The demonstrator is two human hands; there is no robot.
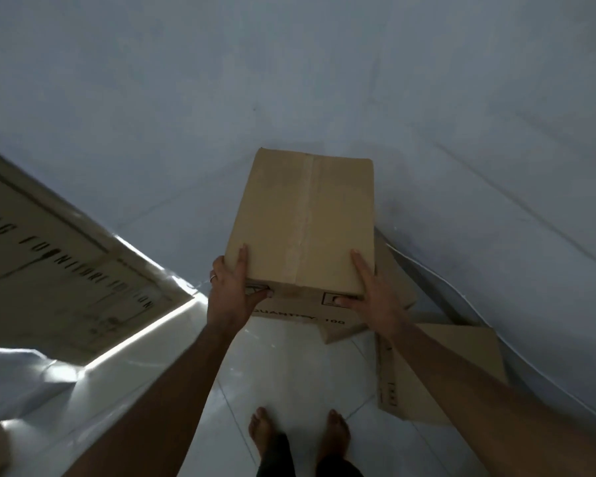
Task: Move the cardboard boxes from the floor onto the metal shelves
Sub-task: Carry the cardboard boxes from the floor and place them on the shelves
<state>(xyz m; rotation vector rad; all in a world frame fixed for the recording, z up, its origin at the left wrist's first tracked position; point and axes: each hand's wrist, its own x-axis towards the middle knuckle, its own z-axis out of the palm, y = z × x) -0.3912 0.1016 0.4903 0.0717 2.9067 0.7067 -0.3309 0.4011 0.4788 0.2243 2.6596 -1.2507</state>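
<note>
A taped brown cardboard box (303,222) sits in the centre of the view, close to the pale wall. My left hand (233,287) grips its near left corner, fingers on top and thumb on the printed front face. My right hand (369,297) grips the near right corner the same way. Under and beside it lie other cardboard boxes, one (393,287) directly beneath and one (427,370) on the floor to the right. No metal shelf is visible.
A large flat printed carton (49,256) wrapped in plastic leans at the left. A white tiled floor (289,366) lies below, with my bare feet (298,432) on it. A grey wall (289,80) fills the upper view. A white cable (455,294) runs along the wall's base at right.
</note>
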